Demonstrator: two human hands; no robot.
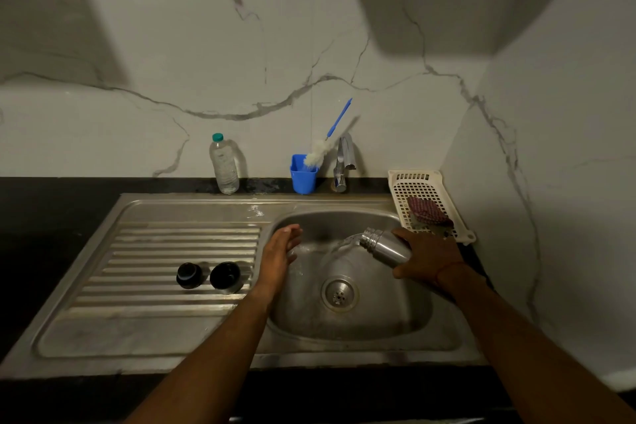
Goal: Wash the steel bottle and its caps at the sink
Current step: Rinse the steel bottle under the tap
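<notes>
Two caps (188, 275) on drainboard (155, 241), marble wall (241, 62)

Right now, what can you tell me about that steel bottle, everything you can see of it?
The steel bottle is plain silvery metal with a ridged neck and an open, uncapped mouth. It is tipped nearly on its side over the sink basin, mouth pointing left, and water streams from it into the basin. The right hand holds its body, fingers curled round it, hiding the base. Nothing else touches it.
</notes>
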